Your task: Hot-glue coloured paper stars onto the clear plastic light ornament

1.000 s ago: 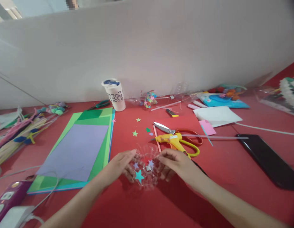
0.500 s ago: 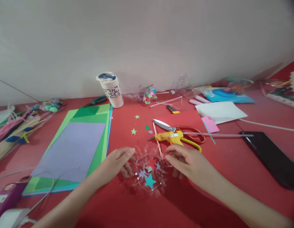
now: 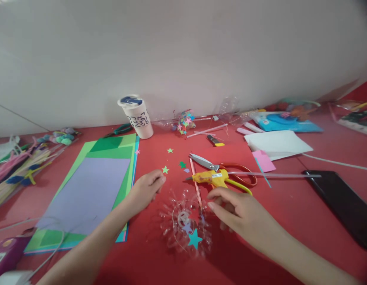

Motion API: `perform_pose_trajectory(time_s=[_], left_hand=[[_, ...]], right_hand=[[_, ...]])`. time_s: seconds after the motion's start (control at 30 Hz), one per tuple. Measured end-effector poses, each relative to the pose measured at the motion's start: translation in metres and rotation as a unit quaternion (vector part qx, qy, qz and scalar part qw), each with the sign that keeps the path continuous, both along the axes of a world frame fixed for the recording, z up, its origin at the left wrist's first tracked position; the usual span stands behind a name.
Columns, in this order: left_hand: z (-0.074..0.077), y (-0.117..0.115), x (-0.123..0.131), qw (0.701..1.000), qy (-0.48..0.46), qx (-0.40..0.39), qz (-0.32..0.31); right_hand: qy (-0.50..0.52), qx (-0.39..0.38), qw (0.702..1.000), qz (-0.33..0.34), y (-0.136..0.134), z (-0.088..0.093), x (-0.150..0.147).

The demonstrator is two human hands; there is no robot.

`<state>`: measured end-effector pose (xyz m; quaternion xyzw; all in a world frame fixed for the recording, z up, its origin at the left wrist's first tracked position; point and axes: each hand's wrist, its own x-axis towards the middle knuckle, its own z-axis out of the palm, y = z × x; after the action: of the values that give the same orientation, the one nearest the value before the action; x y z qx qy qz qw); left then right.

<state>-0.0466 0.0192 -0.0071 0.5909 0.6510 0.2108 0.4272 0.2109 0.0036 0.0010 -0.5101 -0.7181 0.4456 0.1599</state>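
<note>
A clear plastic ornament (image 3: 186, 227) with curled, petal-like edges, a thin loop and paper stars lies on the red tabletop. Attached or lying on it is a teal star (image 3: 195, 238). My left hand (image 3: 146, 190) is apart from the ornament, up and left of it, fingers curled and thumb pressed against them; whatever is inside is hidden. Just beyond its knuckles lies a light green star (image 3: 165, 170). To the ornament's right hovers my right hand (image 3: 231, 208), thumb and index finger apart, no object visible between them. The yellow glue gun (image 3: 211, 178) rests just behind it.
Red-handled scissors (image 3: 205, 161) lie behind the glue gun. Coloured paper sheets (image 3: 88, 194) are stacked on the left. A white cup (image 3: 137, 116) stands at the back, with a ball of stars (image 3: 185, 122) nearby. A black phone (image 3: 340, 206) is at right.
My left hand has left the ornament's side, moving up and left, and its fingers have curled in. The ornament appears turned and tilted differently. My right hand stays nearly in place.
</note>
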Motion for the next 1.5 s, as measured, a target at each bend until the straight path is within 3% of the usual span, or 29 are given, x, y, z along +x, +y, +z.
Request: perform_pose_trajectory(time_s=[0.17, 0.33, 0.5, 0.83, 0.93, 1.1, 1.27, 1.5], left_hand=[[0.004, 0.018, 0.007, 0.997, 0.045, 0.065, 0.009], [0.001, 0.028, 0.013, 0.997, 0.044, 0.057, -0.009], [-0.008, 0.037, 0.014, 0.991, 0.074, 0.103, -0.037], [-0.026, 0.079, 0.032, 0.94, 0.203, 0.192, -0.198], [-0.031, 0.088, 0.034, 0.921, 0.223, 0.209, -0.244], [-0.031, 0.09, 0.032, 0.9, 0.243, 0.222, -0.286], [-0.03, 0.093, 0.033, 0.889, 0.254, 0.217, -0.313], [-0.024, 0.098, 0.037, 0.88, 0.273, 0.201, -0.334]], right_hand=[[0.018, 0.02, 0.999, -0.029, 0.01, 0.003, 0.011], [0.029, 0.051, 0.996, -0.072, 0.02, 0.001, 0.024], [-0.129, 0.147, 0.978, -0.071, 0.029, -0.001, 0.037], [-0.233, 0.184, 0.953, -0.06, 0.022, -0.036, 0.02], [-0.224, 0.172, 0.957, -0.071, 0.025, -0.038, 0.019], [-0.17, 0.119, 0.972, -0.107, 0.031, -0.027, 0.032], [-0.1, 0.099, 0.979, -0.147, 0.034, -0.017, 0.041], [-0.046, 0.085, 0.979, -0.178, 0.033, -0.016, 0.041]])
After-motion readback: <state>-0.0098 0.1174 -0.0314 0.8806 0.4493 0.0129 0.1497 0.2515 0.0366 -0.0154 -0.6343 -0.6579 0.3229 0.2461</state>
